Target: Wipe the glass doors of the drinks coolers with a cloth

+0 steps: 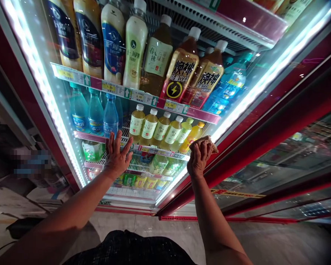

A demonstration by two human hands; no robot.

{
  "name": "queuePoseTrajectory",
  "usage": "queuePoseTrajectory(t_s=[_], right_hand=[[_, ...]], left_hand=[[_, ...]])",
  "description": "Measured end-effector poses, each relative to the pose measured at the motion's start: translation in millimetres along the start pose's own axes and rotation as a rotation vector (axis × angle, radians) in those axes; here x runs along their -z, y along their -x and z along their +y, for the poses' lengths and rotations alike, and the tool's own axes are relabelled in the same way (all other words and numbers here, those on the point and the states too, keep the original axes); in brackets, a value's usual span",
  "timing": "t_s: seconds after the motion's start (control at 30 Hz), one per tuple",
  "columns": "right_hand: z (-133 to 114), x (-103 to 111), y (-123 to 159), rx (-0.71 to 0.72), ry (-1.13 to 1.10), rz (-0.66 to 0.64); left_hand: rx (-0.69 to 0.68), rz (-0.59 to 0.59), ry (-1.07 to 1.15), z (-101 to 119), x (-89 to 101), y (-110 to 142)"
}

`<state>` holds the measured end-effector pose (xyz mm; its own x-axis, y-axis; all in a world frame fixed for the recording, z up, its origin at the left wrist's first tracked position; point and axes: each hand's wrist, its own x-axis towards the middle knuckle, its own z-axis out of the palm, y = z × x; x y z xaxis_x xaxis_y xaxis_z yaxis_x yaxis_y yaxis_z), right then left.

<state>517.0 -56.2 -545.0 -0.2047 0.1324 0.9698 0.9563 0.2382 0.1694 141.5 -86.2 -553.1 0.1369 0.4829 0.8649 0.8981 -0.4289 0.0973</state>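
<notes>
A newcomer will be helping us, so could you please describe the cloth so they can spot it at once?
Find the lit, red-framed drinks cooler, then the light strip down its right side. Partway down, in the person's right grip, is the cloth, just right of the orange-capped bottle in the picture. It is bunched, brownish fabric, unlike the bottle's smooth plastic.
</notes>
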Motion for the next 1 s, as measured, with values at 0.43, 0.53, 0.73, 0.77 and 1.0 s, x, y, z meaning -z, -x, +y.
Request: queuePoseTrajectory(t_s=[0.43,0.53,0.73,0.77,1.0], right_hand=[[-24.2,-9.3,16.4,-0.032,-0.028,0.014],[-38.5,-8.2,33.7,-0.038,-0.037,-0.061],[-48.1,-10.8,25.3,-0.052,-0.073,-0.049],[-48.2,-11.4,21.3,-0.05,-0.085,-0.042],[-61.5,-8.6,16.4,-0.015,-0.135,-0.087]], left_hand=[[-0.01,0.012,0.01,-6.6,-2.5,2.4],[-0.008,0.014,0.008,-7.3,-3.2,3.0],[-0.028,0.024,-0.017,-8.6,-2.6,3.0],[-0.029,0.024,-0.021,-8.6,-2.4,3.0],[-0.017,0.042,-0.016,-6.6,-3.5,3.8]])
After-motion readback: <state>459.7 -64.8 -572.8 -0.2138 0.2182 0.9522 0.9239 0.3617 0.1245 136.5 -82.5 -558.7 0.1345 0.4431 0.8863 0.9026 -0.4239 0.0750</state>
